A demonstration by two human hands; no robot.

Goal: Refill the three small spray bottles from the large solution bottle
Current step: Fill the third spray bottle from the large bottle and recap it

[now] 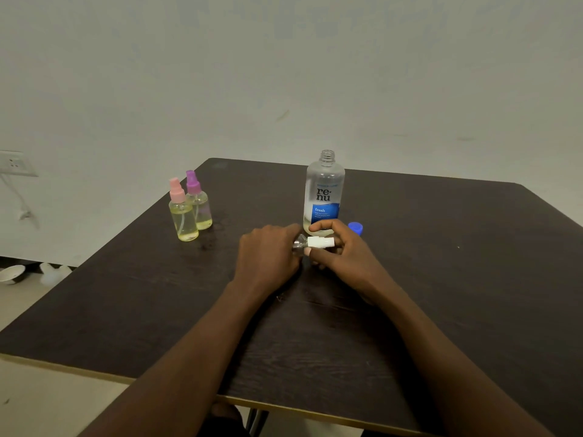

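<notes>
1. The clear bottle (299, 241) lies on its side between both hands, just in front of the big bottle (324, 197). I cannot tell whether it rests on the counter (441, 279) or hangs just above it.
2. The left grip (268, 250) is curled round the bottle's body and hides most of it. The right grip (344, 253) pinches the white head (320, 242) between thumb and fingertips.
3. The step looks like a twist of the head on its thread. I cannot tell whether it is going off or on, nor how full this bottle is.
4. To do it well, hold the body firmly with the left but do not squeeze. Thin plastic likely gives and would push liquid out at the neck.
5. Turn only the head with the right. Tip the bottle upright before the thread lets go, so nothing spills and the dip tube comes out straight.
6. Mind the big bottle. It is tall and narrow with an open neck, close behind the knuckles, so it is easy to knock. Only a shallow yellowish layer shows at its bottom.
7. Its cap (356, 228), blue and round, sits on the counter just right of it.
8. The pink bottle (183, 216) and purple bottle (200, 206) stand close together at the left, well apart from the hands. Their heads are on and pale yellow liquid reaches high up, so both look filled.
9. The bottles are smooth clear plastic cylinders with rounded shoulders. The big one has a ridged thread and a white-and-blue label.
10. The counter is dark, matte and wood-grained, with a pale edge strip.
</notes>
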